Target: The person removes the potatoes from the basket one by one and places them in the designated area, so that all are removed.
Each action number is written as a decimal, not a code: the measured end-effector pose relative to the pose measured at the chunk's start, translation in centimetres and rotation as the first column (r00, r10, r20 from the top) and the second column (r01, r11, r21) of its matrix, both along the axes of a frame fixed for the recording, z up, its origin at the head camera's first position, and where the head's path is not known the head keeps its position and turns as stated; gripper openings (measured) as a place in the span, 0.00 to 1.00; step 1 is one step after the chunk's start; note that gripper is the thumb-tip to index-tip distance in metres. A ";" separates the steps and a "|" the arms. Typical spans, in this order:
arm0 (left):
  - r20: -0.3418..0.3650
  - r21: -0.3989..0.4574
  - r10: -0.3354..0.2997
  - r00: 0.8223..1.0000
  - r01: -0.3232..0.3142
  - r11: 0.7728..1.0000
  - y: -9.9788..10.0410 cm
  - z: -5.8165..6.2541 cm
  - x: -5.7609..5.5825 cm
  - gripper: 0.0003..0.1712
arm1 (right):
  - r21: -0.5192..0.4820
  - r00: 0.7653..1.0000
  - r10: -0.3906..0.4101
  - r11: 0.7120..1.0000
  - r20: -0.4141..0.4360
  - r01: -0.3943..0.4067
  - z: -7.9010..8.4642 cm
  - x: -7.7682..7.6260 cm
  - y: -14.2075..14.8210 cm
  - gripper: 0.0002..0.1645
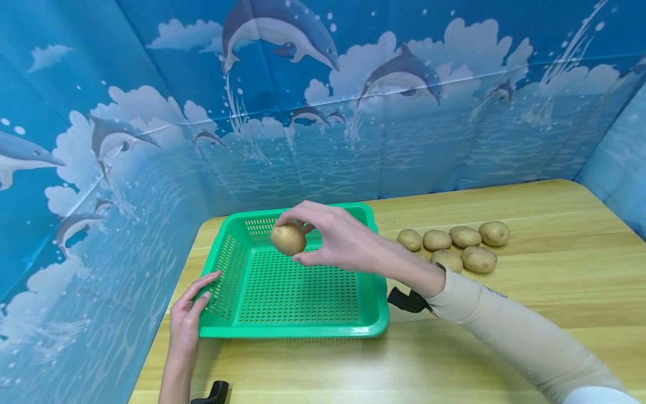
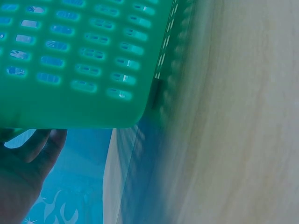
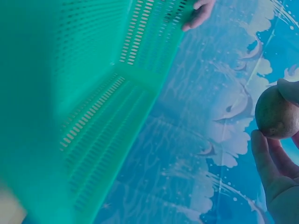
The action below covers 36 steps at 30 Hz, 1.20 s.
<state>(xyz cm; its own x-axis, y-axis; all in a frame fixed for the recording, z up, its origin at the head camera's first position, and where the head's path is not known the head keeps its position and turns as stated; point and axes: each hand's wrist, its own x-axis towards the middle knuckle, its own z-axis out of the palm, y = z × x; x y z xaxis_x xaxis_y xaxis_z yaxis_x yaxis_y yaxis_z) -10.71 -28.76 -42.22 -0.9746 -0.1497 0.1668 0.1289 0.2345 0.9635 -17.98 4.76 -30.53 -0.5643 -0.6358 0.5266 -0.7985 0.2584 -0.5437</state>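
Note:
My right hand [image 1: 338,235] pinches a potato [image 1: 289,239] between thumb and fingers, above the inside of a green plastic basket [image 1: 303,332]. The right wrist view shows the potato [image 3: 275,114] between the thumb and fingertips of that hand [image 3: 285,191], apart from the basket. At the basket's left side, my left hand [image 1: 187,320] grips the rim, with fingertips reaching over it. From the left wrist, part of that hand [image 2: 28,168] shows against the rim of the basket [image 2: 93,112]. No potatoes are visible on the basket floor.
Several potatoes [image 1: 479,259] lie grouped on the wooden table [image 1: 555,269], right of the basket and partly behind the right forearm. A blue curtain [image 1: 323,168] printed with dolphins hangs behind and along the left. A black object [image 1: 218,391] sits by the left wrist.

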 end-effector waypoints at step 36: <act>-0.003 -0.001 -0.001 1.000 0.001 1.000 0.0 0.0 0.3 0.19 | -0.152 0.937 -0.142 0.968 0.319 0.199 -5.7 3.8 10.5 0.34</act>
